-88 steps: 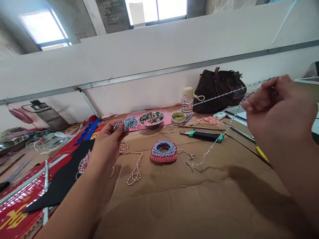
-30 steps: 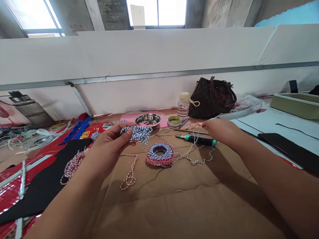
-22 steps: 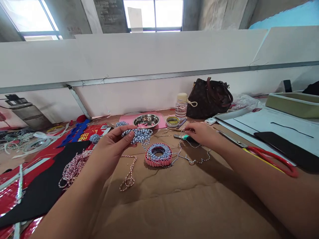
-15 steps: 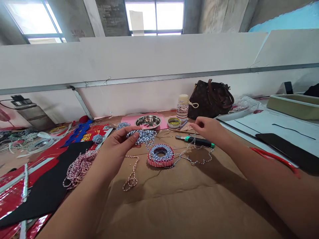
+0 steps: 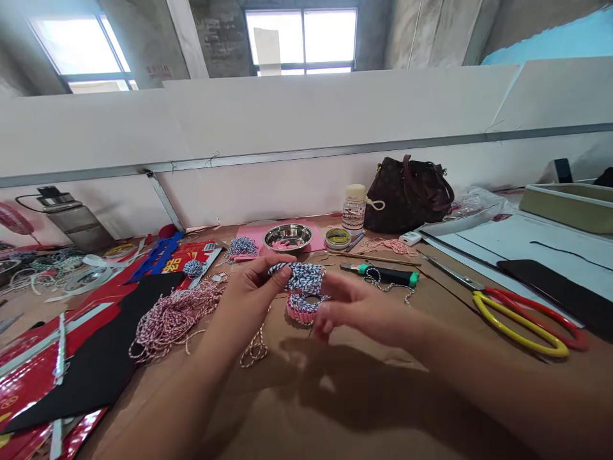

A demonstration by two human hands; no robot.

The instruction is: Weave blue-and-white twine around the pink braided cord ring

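My left hand (image 5: 261, 284) pinches a small knotted piece of blue-and-white cord (image 5: 304, 278) between thumb and fingers, holding it up over the table. At its right end is my right hand (image 5: 354, 310), fingers bent and smeared by motion; the index finger reaches the piece's edge, and whether cord lies in the fingers cannot be made out. Just behind and below the hands is a ring (image 5: 301, 313) with a pink ribbed side and a blue-and-white cord top, partly covered by the right hand. A loop of red-and-white cord (image 5: 255, 350) lies by my left forearm.
Scissors (image 5: 479, 287) with red and yellow handles lie at right, beside a green-and-black cutter (image 5: 387, 275). Behind stand a steel bowl (image 5: 287, 237), a tape roll (image 5: 338, 239), a bottle (image 5: 354, 211) and a brown bag (image 5: 409, 195). A red-and-white cord bundle (image 5: 167, 322) lies left.
My right hand has come left and down from beyond the cutter to the knotted piece, uncovering the scissors and some pink cord. My left hand still holds the piece, now slightly lower and further right.
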